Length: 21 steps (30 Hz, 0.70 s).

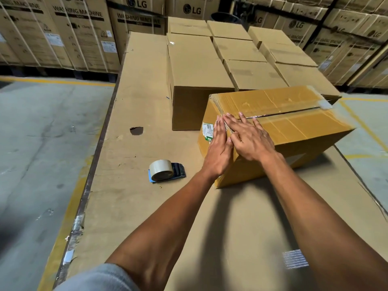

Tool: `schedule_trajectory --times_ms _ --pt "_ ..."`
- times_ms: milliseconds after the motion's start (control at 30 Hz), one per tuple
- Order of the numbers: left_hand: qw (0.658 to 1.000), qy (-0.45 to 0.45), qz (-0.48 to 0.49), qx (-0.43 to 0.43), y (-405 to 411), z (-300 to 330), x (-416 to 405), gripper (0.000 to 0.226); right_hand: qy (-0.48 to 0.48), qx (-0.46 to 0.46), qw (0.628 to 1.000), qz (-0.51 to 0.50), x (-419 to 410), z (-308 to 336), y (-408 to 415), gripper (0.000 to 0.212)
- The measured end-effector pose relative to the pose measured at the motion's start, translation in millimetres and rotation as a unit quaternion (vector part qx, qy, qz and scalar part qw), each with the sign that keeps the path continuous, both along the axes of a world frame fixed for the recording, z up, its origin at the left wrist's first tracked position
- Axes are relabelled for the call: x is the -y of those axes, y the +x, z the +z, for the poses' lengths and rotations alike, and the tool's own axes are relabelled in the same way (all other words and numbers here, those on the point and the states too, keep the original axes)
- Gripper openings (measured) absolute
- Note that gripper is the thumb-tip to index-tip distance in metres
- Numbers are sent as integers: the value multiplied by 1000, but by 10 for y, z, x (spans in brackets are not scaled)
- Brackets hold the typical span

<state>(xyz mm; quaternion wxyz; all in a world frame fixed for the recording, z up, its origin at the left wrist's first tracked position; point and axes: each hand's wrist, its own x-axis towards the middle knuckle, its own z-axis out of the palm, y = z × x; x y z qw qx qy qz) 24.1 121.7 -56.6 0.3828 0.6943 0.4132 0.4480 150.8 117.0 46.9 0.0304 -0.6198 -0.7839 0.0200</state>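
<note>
Head view: the box sits on the cardboard sheet. The left hand presses flat on its side wall, and the right hand lies flat over the top edge (straight fingers, nothing gripped). I think it is best to rub firmly outward, so the glossy tape lies smooth on the matte board.

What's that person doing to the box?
A person is taping a box shut. Both hands lie flat at its near corner: the left hand presses on the side and the right hand on the top, seemingly to smooth down the clear tape over the seam. The tape gun lies untouched on the cardboard sheet to the left. More boxes stand behind.
</note>
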Motion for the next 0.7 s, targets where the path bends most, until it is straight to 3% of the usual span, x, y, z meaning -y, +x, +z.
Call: schedule_trajectory --times_ms 167,300,467,533,600,700 --pt "999 -34 27 12 99 -31 47 66 19 1 999 -39 3 -36 10 76" --pt "987 -158 21 21 76 55 149 79 40 -13 996 -83 62 -57 -20 78" --pt "970 -243 16 -17 5 188 160 95 59 -18 993 -101 148 -57 -43 81" --pt "979 -198 42 -22 13 172 256 96 65 -21 996 -66 186 -51 -21 75" --pt "993 -102 58 -15 78 122 311 77 66 -22 997 -34 197 -57 31 68" --pt "995 -74 61 4 162 98 326 66 81 -41 995 -35 185 -93 58 65"
